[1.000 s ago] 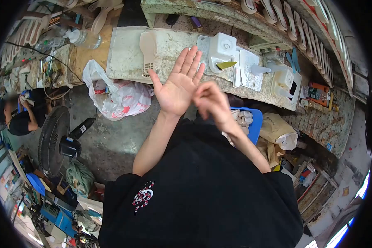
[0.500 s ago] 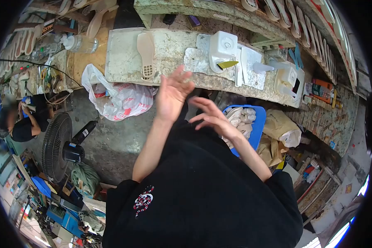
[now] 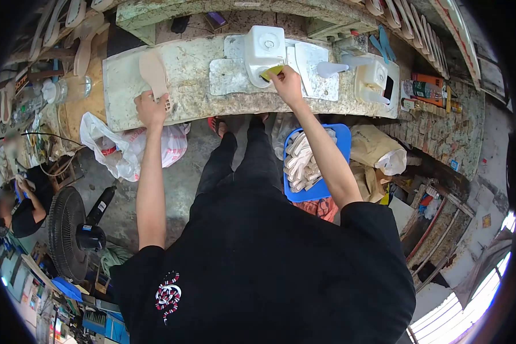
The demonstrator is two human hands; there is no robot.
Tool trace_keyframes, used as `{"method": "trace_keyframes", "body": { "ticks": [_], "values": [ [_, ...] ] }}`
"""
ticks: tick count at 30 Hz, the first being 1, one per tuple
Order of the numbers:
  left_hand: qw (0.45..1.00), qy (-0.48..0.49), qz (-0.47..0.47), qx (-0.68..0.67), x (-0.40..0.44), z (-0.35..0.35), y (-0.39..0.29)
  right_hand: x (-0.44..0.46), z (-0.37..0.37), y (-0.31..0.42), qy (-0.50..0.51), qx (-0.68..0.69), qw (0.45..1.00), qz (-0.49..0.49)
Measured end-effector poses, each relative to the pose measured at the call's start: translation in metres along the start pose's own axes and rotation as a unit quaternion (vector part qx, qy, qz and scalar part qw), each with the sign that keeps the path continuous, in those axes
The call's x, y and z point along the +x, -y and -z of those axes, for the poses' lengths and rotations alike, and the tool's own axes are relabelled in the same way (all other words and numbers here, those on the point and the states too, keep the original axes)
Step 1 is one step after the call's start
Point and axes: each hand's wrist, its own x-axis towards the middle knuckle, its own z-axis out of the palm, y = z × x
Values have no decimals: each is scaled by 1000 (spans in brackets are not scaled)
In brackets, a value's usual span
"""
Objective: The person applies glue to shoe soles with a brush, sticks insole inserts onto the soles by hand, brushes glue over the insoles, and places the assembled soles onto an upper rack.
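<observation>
A beige shoe sole [image 3: 153,71] lies on a pale board on the workbench. My left hand [image 3: 151,110] is closed over its near end, where the small grid of holes is mostly covered. To the right, a white plastic container [image 3: 265,47] has a rounded opening at its front. A yellow-green scraper [image 3: 273,71] rests in that opening, and my right hand [image 3: 288,86] pinches its right end between thumb and fingers.
A blue bin [image 3: 343,150] with several pale pieces stands below the bench, right of my legs. White plastic bags [image 3: 106,149] hang at the bench's front left. A black fan [image 3: 69,235] is at the left; a person [image 3: 28,209] sits beyond it.
Both hands were raised and empty in front of the bench. My left hand has come down onto the sole, and my right hand has reached forward and taken hold of the scraper.
</observation>
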Motion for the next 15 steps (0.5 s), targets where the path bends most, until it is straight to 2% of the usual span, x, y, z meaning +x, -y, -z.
{"method": "trace_keyframes", "body": {
  "ticks": [1, 2, 3, 4, 5, 6, 7, 9, 11, 12, 14, 15],
  "values": [
    [999, 14, -18, -39, 4, -6, 7, 1, -1, 2, -1, -74, 997, 36],
    [996, 26, -36, -80, 8, -12, 14, 0, 3, 3, -4, -90, 994, 59],
    [976, 55, -38, -208, 9, -22, 21, -4, 8, 6, -5, -55, 998, 44],
    [976, 53, -37, -210, 6, -13, 17, -9, 16, 19, -7, -21, 999, 29],
    [924, 159, 15, -348, -2, -3, 15, -17, 26, 30, 3, 35, 999, -26],
    [838, 262, 65, -473, -14, 15, 5, -23, 31, 35, 1, 32, 999, -27],
    [790, 295, 102, -528, -34, 43, -20, -27, 37, 36, -8, 76, 996, -44],
    [694, 300, 178, -630, -73, 94, -66, -33, 43, 35, -17, 129, 990, -49],
    [612, 299, 192, -707, -105, 117, -82, -29, 39, 26, -6, 115, 993, -41],
    [550, 344, 159, -744, -114, 109, -67, -28, 33, 19, 5, 105, 994, -35],
    [422, 329, 140, -833, -133, 130, -95, -25, 21, 10, -6, 101, 995, 1],
    [391, 333, 139, -847, -140, 137, -103, -25, 16, 8, -18, 56, 998, 27]
  ]
}}
